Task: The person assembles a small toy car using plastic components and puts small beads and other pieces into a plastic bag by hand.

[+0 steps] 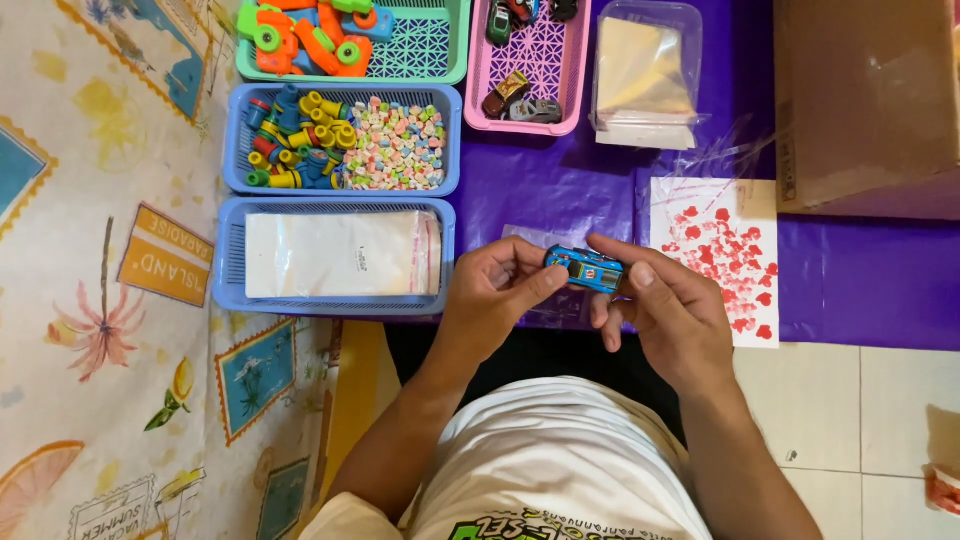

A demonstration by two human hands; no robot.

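Observation:
A small blue toy car (586, 269) is held between both my hands above the purple sheet (560, 180). My left hand (492, 298) pinches its left end with thumb and fingers. My right hand (660, 310) grips its right end, thumb on top. A clear plastic bag (540, 300) lies flat on the sheet just under my hands, partly hidden by them.
A blue basket (232, 268) holds clear zip bags; another blue basket (240, 150) holds coloured pieces and small beads. A green basket (430, 55) has orange and green toys, a pink basket (545, 60) more toy cars. Clear bag stack (645, 75), heart-printed bag (720, 255), cardboard box (865, 100).

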